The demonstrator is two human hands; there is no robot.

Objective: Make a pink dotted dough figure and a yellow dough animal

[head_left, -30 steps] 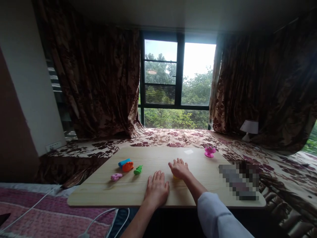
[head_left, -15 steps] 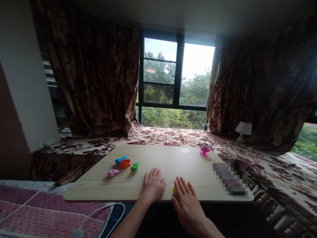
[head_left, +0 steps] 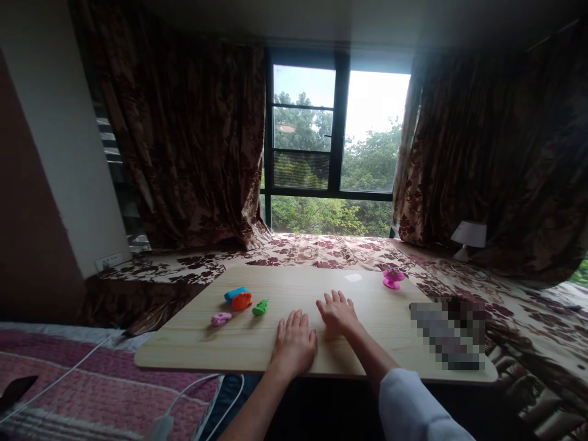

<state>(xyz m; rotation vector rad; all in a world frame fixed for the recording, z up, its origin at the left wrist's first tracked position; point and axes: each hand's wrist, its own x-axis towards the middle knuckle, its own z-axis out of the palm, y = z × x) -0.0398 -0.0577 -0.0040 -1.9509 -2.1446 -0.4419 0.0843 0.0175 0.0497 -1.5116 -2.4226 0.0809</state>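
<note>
My left hand (head_left: 294, 344) lies flat, palm down, on the pale wooden board (head_left: 184, 350), fingers stretched out. Farther forward, my right hand (head_left: 337, 311) is also palm down over the board with its fingers spread. Whatever is under its palm is hidden; no yellow shows now. Left of my hands sit a green lump (head_left: 260, 307), an orange lump (head_left: 241, 301), a blue roll (head_left: 234, 294) and a light pink lump (head_left: 221, 319), all like modelling clay. A magenta clay piece with a wide dotted top on a stem (head_left: 393, 278) stands at the far right.
A blurred-out flat object (head_left: 445, 337) lies at the board's right side. A small white patch (head_left: 353, 278) is near the far edge. Behind are a flower-patterned cloth (head_left: 316, 250), a small lamp (head_left: 468, 234), curtains and a window. A white cable (head_left: 188, 387) runs below the board's left front.
My right hand has slid forward across the board, and the yellow piece seen under it has gone out of sight. My left hand stays flat on the board. The view has shifted slightly.
</note>
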